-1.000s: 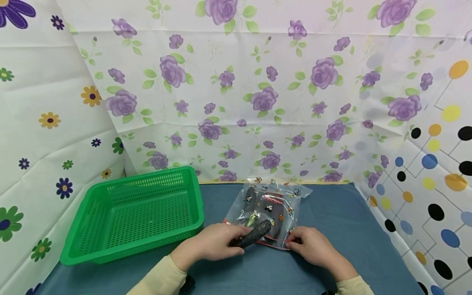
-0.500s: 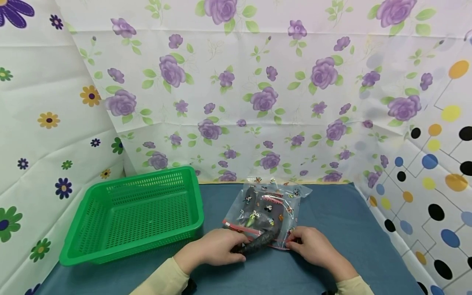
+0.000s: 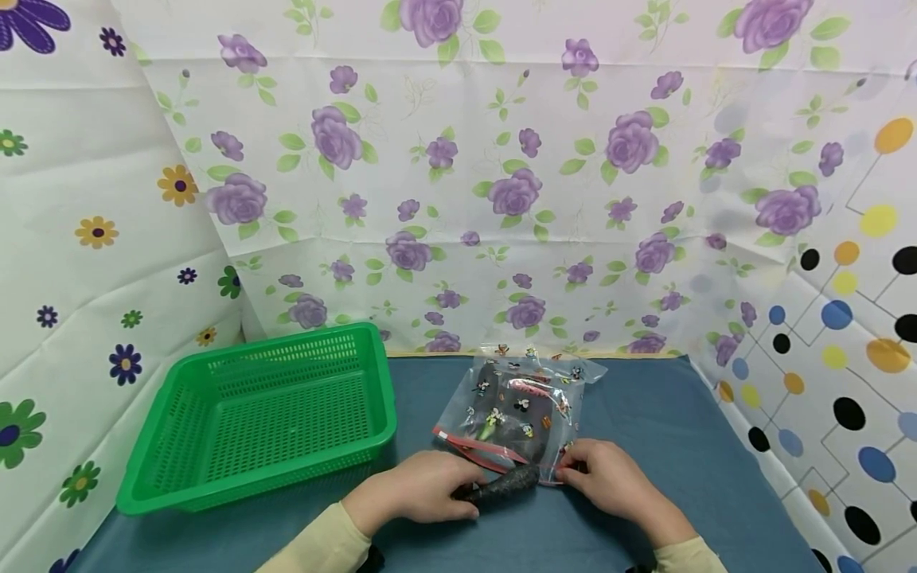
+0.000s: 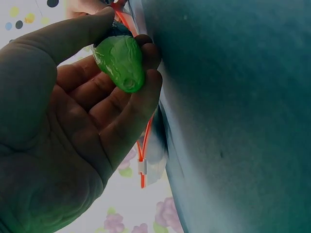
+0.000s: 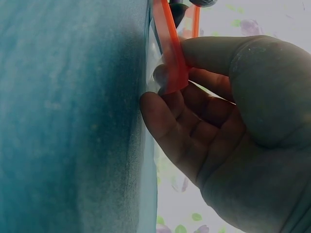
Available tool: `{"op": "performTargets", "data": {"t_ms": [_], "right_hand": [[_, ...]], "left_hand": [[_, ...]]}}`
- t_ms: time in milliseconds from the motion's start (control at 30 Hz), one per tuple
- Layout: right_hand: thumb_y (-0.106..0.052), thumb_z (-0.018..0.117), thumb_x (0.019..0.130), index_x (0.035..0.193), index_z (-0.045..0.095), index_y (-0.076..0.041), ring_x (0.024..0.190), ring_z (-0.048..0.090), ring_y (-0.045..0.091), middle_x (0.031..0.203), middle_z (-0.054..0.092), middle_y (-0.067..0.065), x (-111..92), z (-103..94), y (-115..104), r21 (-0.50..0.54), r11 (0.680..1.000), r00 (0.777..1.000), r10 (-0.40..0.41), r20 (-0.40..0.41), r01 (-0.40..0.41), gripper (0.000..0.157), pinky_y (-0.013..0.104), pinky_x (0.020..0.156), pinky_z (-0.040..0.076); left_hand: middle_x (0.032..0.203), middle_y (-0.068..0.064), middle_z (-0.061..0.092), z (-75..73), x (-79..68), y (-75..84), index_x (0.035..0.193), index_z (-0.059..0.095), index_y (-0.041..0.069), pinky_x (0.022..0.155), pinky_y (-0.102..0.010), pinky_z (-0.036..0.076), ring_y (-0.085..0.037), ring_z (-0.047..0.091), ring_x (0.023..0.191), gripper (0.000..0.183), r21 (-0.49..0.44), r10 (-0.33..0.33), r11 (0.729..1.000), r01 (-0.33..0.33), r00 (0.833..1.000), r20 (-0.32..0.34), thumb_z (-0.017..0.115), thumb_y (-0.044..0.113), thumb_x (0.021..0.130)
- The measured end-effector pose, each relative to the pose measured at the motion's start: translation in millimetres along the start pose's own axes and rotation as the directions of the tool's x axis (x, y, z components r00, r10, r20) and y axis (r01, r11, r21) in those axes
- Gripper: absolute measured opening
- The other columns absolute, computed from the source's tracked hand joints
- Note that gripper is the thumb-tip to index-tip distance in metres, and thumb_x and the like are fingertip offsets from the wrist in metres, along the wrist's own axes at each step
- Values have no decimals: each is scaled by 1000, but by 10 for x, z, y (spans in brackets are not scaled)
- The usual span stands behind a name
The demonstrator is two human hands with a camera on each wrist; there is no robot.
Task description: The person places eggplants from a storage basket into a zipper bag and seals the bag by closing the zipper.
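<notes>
My left hand (image 3: 423, 487) pinches a long, dark eggplant (image 3: 507, 485) by its green-capped end, between thumb and fingers. In the left wrist view that glossy green cap (image 4: 122, 65) faces the camera. The eggplant's far tip lies right at the mouth of a clear printed zip bag (image 3: 530, 410), next to its red zip strip (image 3: 469, 447). Thumb and fingers of my right hand (image 3: 609, 477) pinch the bag's near right corner, where the right wrist view shows the red strip (image 5: 172, 53). Dark pieces, one with a green tip, show inside the bag.
A green perforated plastic basket (image 3: 286, 422) stands to the left on the blue cloth (image 3: 645, 406). Flower-printed sheets (image 3: 458, 199) rise behind and at the left, a dotted one (image 3: 845, 382) at the right.
The eggplant's tip has dropped from over the bag to the near edge of its mouth, and the left hand has shifted slightly right and nearer. The right hand stays on the corner.
</notes>
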State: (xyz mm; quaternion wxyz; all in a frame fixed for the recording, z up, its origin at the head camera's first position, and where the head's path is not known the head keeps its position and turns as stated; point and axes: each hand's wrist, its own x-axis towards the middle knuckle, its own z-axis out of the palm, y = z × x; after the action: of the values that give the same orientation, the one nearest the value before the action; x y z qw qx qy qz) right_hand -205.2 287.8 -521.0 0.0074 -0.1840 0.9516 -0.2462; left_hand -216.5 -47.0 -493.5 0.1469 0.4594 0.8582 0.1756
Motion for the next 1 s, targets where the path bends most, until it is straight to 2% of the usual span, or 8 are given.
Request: {"op": "performTargets", "data": {"t_ms": [333, 633, 833, 1000], "right_hand": [[-30, 77, 92, 82, 72, -37, 64, 53, -1, 77, 58, -21, -7, 27, 20, 17, 1000, 1000, 0, -13, 0, 14, 26, 59, 45], [-32, 77, 92, 83, 73, -36, 66, 54, -1, 78, 59, -20, 0, 32, 20, 30, 1000, 1000, 0, -9, 0, 12, 26, 60, 45], [-35, 77, 92, 80, 70, -39, 65, 52, -1, 77, 58, -21, 4, 36, 25, 25, 1000, 1000, -14, -18, 15, 14, 26, 60, 43], [-38, 76, 92, 79, 69, -39, 64, 51, -2, 77, 58, -21, 11, 30, 31, 16, 1000, 1000, -25, -14, 25, 15, 26, 59, 43]], "left_hand": [[98, 20, 64, 46, 54, 12, 127, 68, 30, 70, -23, 49, 5, 57, 80, 34, 33, 29, 999, -28, 1000, -13, 72, 42, 96], [96, 19, 64, 35, 139, 56, 127, 69, 28, 70, -25, 48, 4, 56, 78, 34, 9, -14, 1000, 14, 1000, 14, 72, 42, 96], [93, 19, 63, 56, 206, 77, 125, 70, 27, 70, -25, 48, 3, 56, 77, 32, 4, -2, 1000, 2, 1000, 7, 73, 40, 96], [89, 18, 61, 64, 240, 112, 116, 70, 27, 67, -23, 46, 3, 54, 74, 24, 3, -6, 1000, 6, 1000, -10, 74, 39, 95]]}}
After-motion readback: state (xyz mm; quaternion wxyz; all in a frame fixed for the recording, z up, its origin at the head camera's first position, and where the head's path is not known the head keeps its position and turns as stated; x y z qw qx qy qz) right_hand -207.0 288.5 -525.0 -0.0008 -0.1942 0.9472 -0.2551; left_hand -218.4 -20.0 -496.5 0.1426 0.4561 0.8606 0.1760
